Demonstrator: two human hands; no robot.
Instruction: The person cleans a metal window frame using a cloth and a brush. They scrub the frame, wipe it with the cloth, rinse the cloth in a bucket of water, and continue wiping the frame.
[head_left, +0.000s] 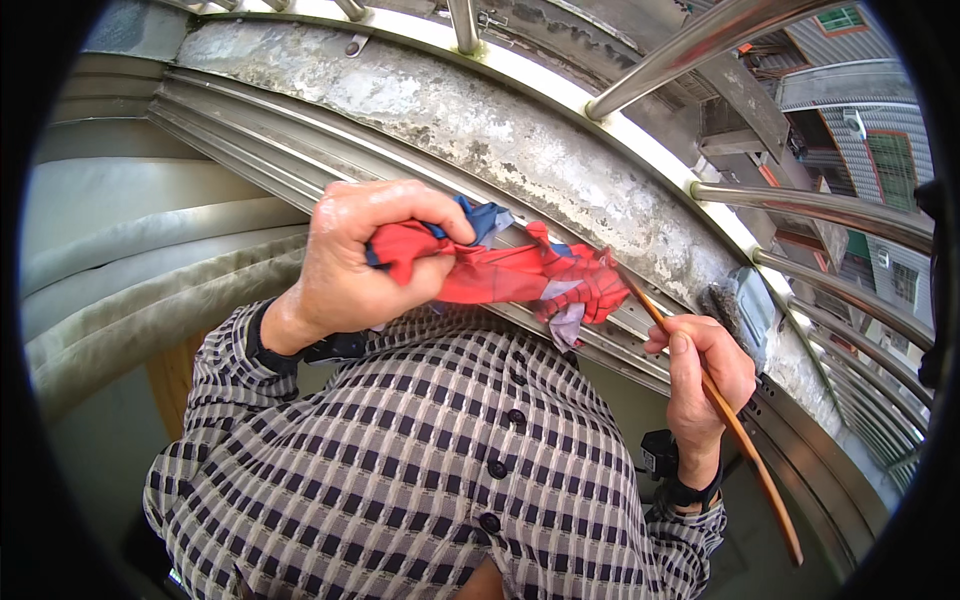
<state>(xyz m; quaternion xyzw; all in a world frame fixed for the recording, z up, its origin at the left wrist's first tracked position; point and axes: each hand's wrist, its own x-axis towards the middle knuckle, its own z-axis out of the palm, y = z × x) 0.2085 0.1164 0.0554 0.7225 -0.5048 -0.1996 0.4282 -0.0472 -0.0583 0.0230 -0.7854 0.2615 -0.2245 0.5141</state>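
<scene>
A bunched red and blue cloth (502, 274) with black web-like lines and pale grey patches is pinched in my left hand (367, 255). It stretches rightward over the metal window track (247, 142), in front of my checked shirt. My right hand (709, 371) grips a thin wooden stick (739, 431) between thumb and fingers. The stick's upper tip points at the cloth's right end, and I cannot tell whether they touch. Its lower end reaches down past my right wrist.
Beyond the track runs a weathered concrete ledge (480, 112), edged by metal railing bars (652, 67). A light blue plastic object (754, 304) with dark bristles lies on the ledge at right. Pale rolled fabric (165, 232) lies at left. Buildings show below, outside the railing.
</scene>
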